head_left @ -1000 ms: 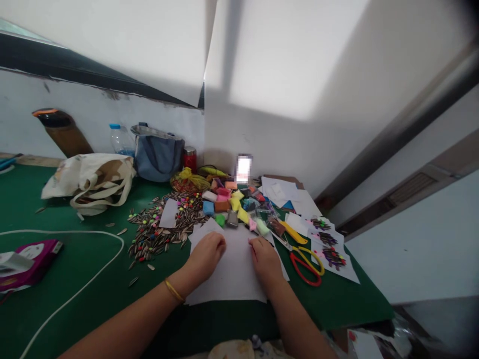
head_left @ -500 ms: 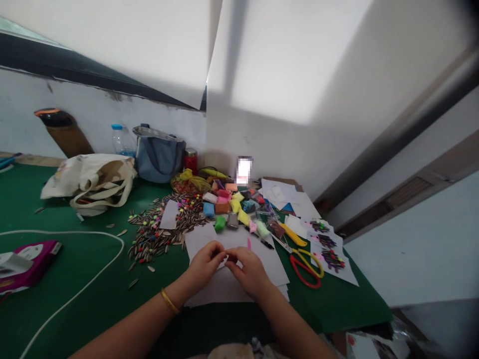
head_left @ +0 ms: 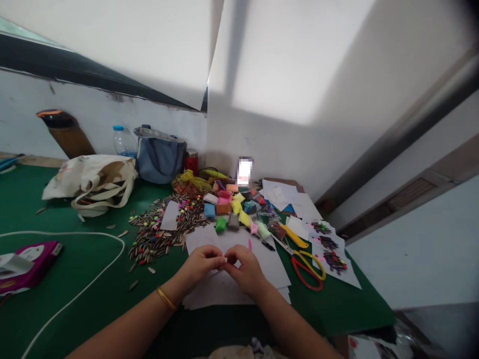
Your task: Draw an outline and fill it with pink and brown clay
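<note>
My left hand (head_left: 205,263) and my right hand (head_left: 245,269) meet fingertip to fingertip over a stack of white paper (head_left: 209,294). Both are closed in a pinch, and whatever lies between the fingers is too small or hidden to make out. A pink strip (head_left: 250,244) lies on the paper just beyond my right hand. Past it rests a black pen (head_left: 268,245). Several soft clay packs in many colours, among them a green one (head_left: 220,224) and a blue one (head_left: 209,211), sit behind the paper.
Striped sunflower seeds (head_left: 160,244) mixed with coloured balls spread to the left. Scissors (head_left: 307,269) and a yellow cutter (head_left: 295,236) lie right, beside sheets with seed designs (head_left: 333,259). Bags (head_left: 160,157), a phone (head_left: 244,171) and a white cable (head_left: 93,279) surround the area.
My left hand has turned slightly, its fingers lying flatter against those of my right hand. Both hands stay together above the paper. The camera view has shifted a little.
</note>
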The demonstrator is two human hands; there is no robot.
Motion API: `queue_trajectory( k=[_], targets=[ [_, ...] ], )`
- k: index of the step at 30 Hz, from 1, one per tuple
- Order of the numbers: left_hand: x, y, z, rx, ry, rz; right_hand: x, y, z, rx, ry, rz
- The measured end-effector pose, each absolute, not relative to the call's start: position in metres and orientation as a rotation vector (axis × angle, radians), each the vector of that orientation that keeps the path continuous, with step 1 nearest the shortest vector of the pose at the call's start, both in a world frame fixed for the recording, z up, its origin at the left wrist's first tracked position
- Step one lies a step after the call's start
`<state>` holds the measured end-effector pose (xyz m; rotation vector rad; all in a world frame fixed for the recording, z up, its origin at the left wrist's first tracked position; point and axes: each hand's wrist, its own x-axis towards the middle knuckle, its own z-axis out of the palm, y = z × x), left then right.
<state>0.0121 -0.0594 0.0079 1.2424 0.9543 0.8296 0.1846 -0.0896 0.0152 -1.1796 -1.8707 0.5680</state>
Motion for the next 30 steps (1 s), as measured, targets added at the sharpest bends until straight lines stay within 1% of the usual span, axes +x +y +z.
queue_trajectory(
  k=[6,10,14,18,23,27,30],
  targets=[
    [0.011,-0.064,0.02,1.436,1.064,0.701,0.191,-0.086,0.014,-1.142,-1.93,0.477],
    [0.006,-0.067,0.022,1.869,1.228,0.667,0.203,-0.078,0.014,-1.219,-1.996,0.33],
    [-0.002,-0.07,0.015,2.382,1.469,0.676,0.214,-0.067,0.009,-1.302,-2.052,0.165],
    [-0.009,-0.07,0.001,2.491,1.644,0.517,0.218,-0.06,-0.005,-1.373,-2.059,0.157],
    [-0.013,-0.072,-0.006,2.562,1.523,0.353,0.218,-0.059,-0.017,-1.382,-2.007,0.18],
    [-0.012,-0.073,-0.002,2.616,1.264,0.286,0.218,-0.058,-0.02,-1.371,-1.992,0.172],
    [-0.011,-0.071,0.001,2.623,1.056,0.212,0.217,-0.056,-0.019,-1.439,-1.972,0.163]
  ],
)
